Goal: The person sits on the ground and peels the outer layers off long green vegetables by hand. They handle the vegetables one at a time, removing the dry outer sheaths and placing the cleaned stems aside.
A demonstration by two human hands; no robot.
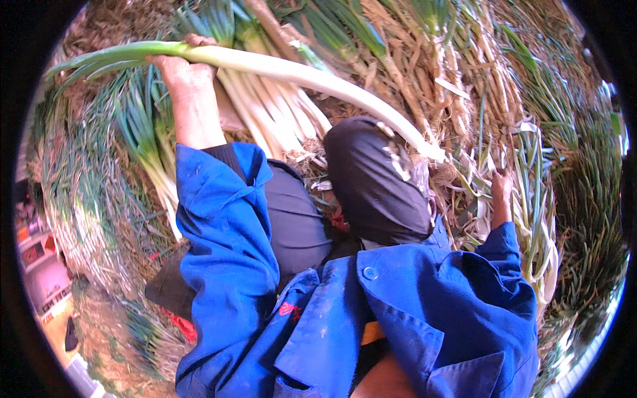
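Note:
My left hand (186, 64) is wrapped around a long Welsh onion (293, 72) where its white shank meets the green leaves. The leaves trail off to the left. Its pale shank bends over my dark-trousered knee (373, 179), and the root end hangs just past it on the right. Below my left hand lies a bunch of clean white-stemmed onions (271, 117), roots towards me. Off to the right, my right hand (501, 186) is beside a heap of stripped onion leaves (530, 159). Its fingers are small and partly hidden, so whether they grip anything is unclear.
Unpeeled onions with dry brown skins (448, 84) lie ahead. More onions cover the floor at left (84, 204), and dense green leaves (592, 189) bank up at far right. Another cleaned bunch (154, 164) rests left of my sleeve. Red material (179, 323) shows near my seat.

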